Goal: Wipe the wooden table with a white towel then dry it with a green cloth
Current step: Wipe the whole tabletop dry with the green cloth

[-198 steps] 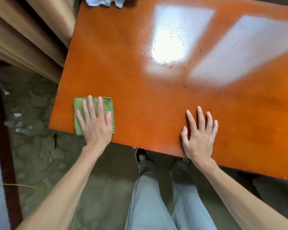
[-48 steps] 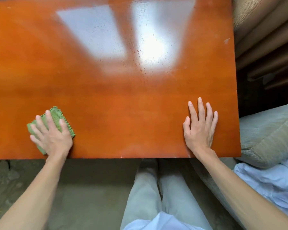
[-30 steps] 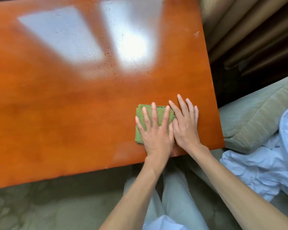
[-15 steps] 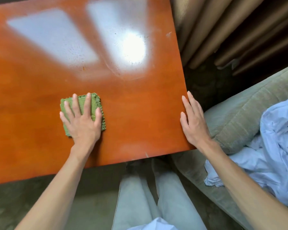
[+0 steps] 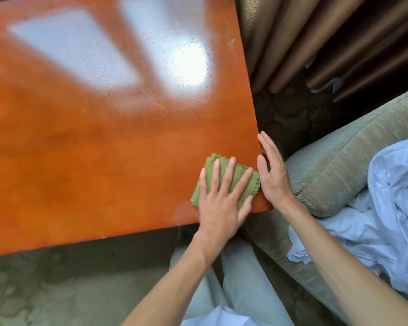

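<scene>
A folded green cloth lies on the glossy orange wooden table, at its near right corner. My left hand presses flat on the cloth with straight, spread fingers. My right hand stands edge-on with straight fingers along the table's right edge, right beside the cloth. Small droplets speckle the bright reflection farther back on the table. No white towel is in view.
A grey-green sofa arm sits just right of the table, with crumpled pale blue fabric on it. Brown curtains hang at the back right. Patterned floor and my legs are below the table's near edge.
My left hand has slid the green cloth rightward from the table's middle front to its near right corner, up against my right hand, which stayed at the table's right edge.
</scene>
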The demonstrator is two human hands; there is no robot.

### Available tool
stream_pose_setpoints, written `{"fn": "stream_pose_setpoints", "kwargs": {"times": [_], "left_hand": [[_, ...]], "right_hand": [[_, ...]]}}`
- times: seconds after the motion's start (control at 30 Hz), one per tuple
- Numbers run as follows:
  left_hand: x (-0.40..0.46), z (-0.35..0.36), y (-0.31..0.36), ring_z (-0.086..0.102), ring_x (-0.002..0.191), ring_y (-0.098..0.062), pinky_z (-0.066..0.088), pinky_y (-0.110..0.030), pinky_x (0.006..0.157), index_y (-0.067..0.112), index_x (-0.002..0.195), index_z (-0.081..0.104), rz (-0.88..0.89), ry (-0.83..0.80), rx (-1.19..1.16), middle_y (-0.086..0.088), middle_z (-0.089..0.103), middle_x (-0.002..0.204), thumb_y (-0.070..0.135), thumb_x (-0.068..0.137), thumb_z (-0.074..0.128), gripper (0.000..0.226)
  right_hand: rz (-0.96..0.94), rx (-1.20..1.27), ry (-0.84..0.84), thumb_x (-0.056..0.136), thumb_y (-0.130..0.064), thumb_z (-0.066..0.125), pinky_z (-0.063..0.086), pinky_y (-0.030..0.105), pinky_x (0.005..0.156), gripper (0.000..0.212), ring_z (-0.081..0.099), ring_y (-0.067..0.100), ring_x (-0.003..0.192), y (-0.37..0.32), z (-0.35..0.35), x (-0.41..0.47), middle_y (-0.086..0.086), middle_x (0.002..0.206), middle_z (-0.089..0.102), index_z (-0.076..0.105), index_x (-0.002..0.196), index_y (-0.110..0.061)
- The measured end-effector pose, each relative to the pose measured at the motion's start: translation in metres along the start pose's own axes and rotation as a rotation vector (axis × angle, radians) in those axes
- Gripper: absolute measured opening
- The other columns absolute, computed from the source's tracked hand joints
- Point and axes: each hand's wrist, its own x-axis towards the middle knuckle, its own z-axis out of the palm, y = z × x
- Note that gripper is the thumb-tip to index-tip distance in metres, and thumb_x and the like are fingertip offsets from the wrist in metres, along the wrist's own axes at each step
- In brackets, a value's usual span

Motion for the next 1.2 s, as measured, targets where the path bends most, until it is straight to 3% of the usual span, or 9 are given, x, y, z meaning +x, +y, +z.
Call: {"fn": "stream_pose_setpoints", "kwargs": {"times": [0.07,0.2,0.37,0.5,0.7,0.87,0.93,1.03,1.2], "left_hand": [[-0.023,-0.001,-0.038,0.014,0.152,-0.037,0.015,-0.061,0.119,0.036,0.154,0.033,-0.097,0.015,0.004,-0.008,0.022,0.165,0.054,0.096,0.04,0.061],[-0.083,-0.008,-0.129,0.02,0.148,-0.043,0.018,-0.067,0.115,0.028,0.153,0.036,-0.589,0.071,-0.039,-0.013,0.024,0.163,0.048,0.098,0.033,0.059],[-0.079,0.003,-0.1,0.019,0.147,-0.048,0.017,-0.073,0.112,0.023,0.156,0.028,-0.832,0.103,-0.111,-0.019,0.019,0.163,0.041,0.102,0.028,0.057],[-0.043,0.009,-0.037,0.017,0.147,-0.046,0.017,-0.069,0.114,0.024,0.157,0.023,-0.754,0.083,-0.108,-0.02,0.017,0.164,0.044,0.1,0.027,0.061],[0.029,0.008,0.051,0.006,0.153,-0.039,0.007,-0.063,0.12,0.025,0.158,0.025,-0.157,0.051,-0.099,-0.011,0.013,0.166,0.048,0.101,0.033,0.062],[0.102,-0.002,0.014,0.019,0.152,-0.033,0.012,-0.058,0.121,0.028,0.149,0.044,0.098,0.082,-0.078,-0.005,0.028,0.163,0.049,0.099,0.039,0.055],[0.128,-0.013,-0.032,0.021,0.151,-0.033,0.012,-0.058,0.121,0.032,0.151,0.04,0.033,0.097,-0.056,-0.006,0.028,0.163,0.052,0.099,0.036,0.057],[0.142,-0.034,-0.119,0.016,0.152,-0.034,0.009,-0.059,0.121,0.033,0.156,0.028,-0.224,0.072,-0.016,-0.007,0.021,0.165,0.055,0.099,0.023,0.061],[0.083,-0.052,-0.224,0.018,0.149,-0.04,0.015,-0.063,0.117,0.029,0.156,0.029,-0.409,0.074,0.004,-0.01,0.021,0.164,0.052,0.1,0.021,0.061]], "right_hand": [[0.043,0.036,-0.02,0.104,-0.018,0.035,0.027,0.027,0.12,0.049,0.032,0.005,0.145,-0.001,-0.002,-0.001,-0.007,0.156,0.034,0.033,0.153,-0.019],[0.095,0.103,-0.03,0.104,-0.023,0.034,0.029,0.038,0.121,0.05,0.033,0.009,0.146,-0.003,0.0,-0.003,-0.003,0.158,0.036,0.031,0.154,-0.023],[0.114,0.16,-0.003,0.103,-0.025,0.033,0.03,0.041,0.121,0.047,0.034,0.007,0.145,-0.002,0.006,-0.005,-0.005,0.157,0.037,0.03,0.15,-0.031],[0.146,0.217,-0.01,0.103,-0.026,0.033,0.03,0.042,0.12,0.043,0.035,0.008,0.145,-0.004,0.004,-0.004,-0.004,0.157,0.038,0.031,0.145,-0.039],[0.136,0.274,-0.051,0.104,-0.025,0.032,0.03,0.037,0.121,0.039,0.038,0.003,0.142,0.005,-0.005,0.003,-0.008,0.151,0.045,0.041,0.142,-0.033],[0.111,0.285,-0.023,0.102,-0.023,0.037,0.028,0.037,0.122,0.042,0.037,0.003,0.143,0.009,-0.017,0.021,-0.011,0.15,0.042,0.039,0.144,-0.025],[0.079,0.23,-0.053,0.101,-0.022,0.038,0.026,0.032,0.122,0.046,0.033,0.002,0.143,0.0,-0.014,0.024,-0.014,0.152,0.038,0.035,0.147,-0.025],[-0.006,-0.049,-0.083,0.101,-0.024,0.04,0.022,0.031,0.122,0.052,0.025,0.013,0.149,-0.015,0.002,0.022,0.001,0.162,0.026,0.035,0.152,-0.027],[-0.151,-0.504,0.03,0.097,-0.021,0.047,0.018,0.048,0.121,0.055,0.015,0.033,0.151,-0.042,0.036,0.024,0.013,0.165,0.015,0.04,0.151,-0.023]]}}
